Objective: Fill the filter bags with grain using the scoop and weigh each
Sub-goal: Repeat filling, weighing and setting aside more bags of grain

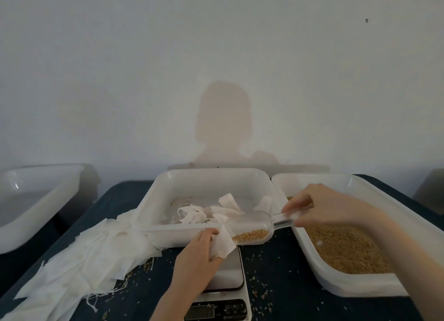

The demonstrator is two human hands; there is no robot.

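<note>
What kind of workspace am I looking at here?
Likely a makeshift packing bench against a bare wall: a digital scale, a tray of grain, and a heap of empty filter bags on a dark table.

I'm getting a dim, soft, slightly hazy head view, with light coming from behind me and casting a head-and-shoulders shadow (224, 126) on the wall (96, 68), while wide-angle distortion is bending the edges.
</note>
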